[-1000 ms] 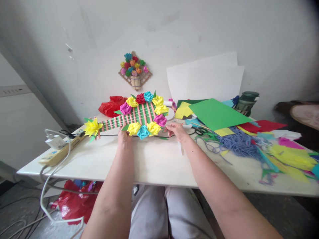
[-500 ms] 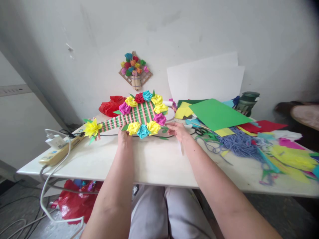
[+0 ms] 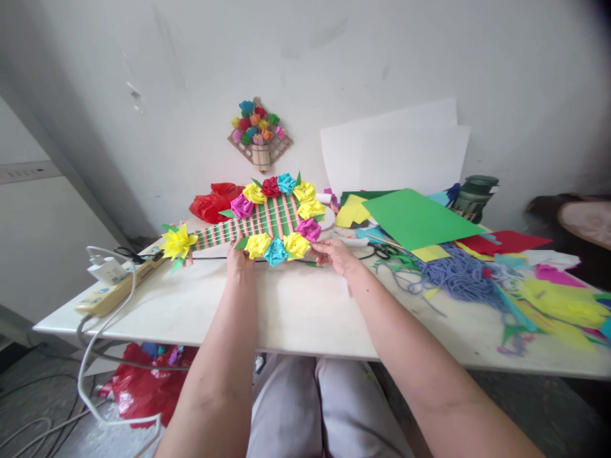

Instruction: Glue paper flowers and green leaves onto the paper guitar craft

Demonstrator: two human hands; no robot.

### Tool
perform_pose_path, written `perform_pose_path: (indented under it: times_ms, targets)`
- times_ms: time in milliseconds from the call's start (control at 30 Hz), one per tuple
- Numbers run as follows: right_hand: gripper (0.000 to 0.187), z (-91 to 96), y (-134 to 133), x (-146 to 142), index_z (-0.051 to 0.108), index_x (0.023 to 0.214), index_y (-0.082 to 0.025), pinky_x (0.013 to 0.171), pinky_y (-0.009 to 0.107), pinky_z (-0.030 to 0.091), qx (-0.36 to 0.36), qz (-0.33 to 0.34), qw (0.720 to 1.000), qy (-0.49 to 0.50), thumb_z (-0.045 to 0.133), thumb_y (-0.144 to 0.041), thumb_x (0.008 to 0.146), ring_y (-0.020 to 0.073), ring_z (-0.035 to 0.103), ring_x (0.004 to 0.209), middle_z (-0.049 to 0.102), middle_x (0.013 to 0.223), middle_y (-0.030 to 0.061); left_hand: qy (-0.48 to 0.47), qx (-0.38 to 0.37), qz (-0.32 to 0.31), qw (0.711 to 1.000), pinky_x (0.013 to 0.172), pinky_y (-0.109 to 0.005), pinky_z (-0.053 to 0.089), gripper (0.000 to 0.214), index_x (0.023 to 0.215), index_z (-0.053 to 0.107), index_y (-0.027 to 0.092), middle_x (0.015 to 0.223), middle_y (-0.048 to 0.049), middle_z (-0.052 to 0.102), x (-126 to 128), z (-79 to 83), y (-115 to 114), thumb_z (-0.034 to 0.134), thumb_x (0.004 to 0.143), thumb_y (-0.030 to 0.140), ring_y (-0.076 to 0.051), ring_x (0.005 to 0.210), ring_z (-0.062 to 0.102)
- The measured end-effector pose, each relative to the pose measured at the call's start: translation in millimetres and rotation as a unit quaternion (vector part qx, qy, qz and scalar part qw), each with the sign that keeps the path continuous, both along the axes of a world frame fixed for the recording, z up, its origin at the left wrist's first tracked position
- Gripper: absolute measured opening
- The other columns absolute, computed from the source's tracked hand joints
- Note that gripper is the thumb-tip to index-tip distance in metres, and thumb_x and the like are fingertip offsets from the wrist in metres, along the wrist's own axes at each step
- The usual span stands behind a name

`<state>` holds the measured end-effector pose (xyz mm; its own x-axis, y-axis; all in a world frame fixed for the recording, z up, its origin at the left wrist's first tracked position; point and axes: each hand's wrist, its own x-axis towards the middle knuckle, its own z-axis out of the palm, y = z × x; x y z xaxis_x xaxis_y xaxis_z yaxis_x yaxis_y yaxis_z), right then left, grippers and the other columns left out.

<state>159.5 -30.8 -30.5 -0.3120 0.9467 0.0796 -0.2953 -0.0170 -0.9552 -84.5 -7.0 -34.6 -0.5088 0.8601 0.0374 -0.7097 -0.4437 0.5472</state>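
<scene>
A guitar-shaped paper craft (image 3: 279, 216) is held up over the table, tilted towards me. Pink strips and white strings cross its green face. Yellow, blue, red and magenta paper flowers with green leaves ring the body, and a large yellow flower (image 3: 178, 242) sits at the neck's end. My left hand (image 3: 240, 259) is closed on its lower edge where neck meets body, fingers partly hidden behind it. My right hand (image 3: 334, 254) pinches at the lower right rim, by the magenta flower (image 3: 309, 229); what lies between its fingertips is too small to make out.
Scissors (image 3: 383, 252), a green paper sheet (image 3: 422, 218), blue yarn (image 3: 458, 272) and paper scraps crowd the table's right. A power strip (image 3: 117, 289) with a white cable lies at the left edge. White boards (image 3: 396, 149) lean on the wall; a dark green jar (image 3: 475, 197) stands behind.
The guitar craft has shifted slightly to the right. My right hand's fingertips have moved a little left, against its lower right rim; a green leaf seen by them earlier is now hidden.
</scene>
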Motion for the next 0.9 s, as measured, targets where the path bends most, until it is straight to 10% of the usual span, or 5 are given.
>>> perform_pose_path:
  times_ms: [900]
  targets:
    - [0.006, 11.0, -4.3, 10.0, 0.050, 0.054, -0.018, 0.040, 0.024, 0.038, -0.043, -0.008, 0.989, 0.139, 0.046, -0.019, 0.057, 0.0108, 0.046, 0.041, 0.060, 0.054, 0.0020, 0.006, 0.000, -0.029, 1.000, 0.058, -0.022, 0.048, 0.015, 0.085, 0.056, 0.017, 0.055, 0.0038, 0.053, -5.0, -3.0, -0.7, 0.061, 0.079, 0.030, -0.011, 0.053, 0.059]
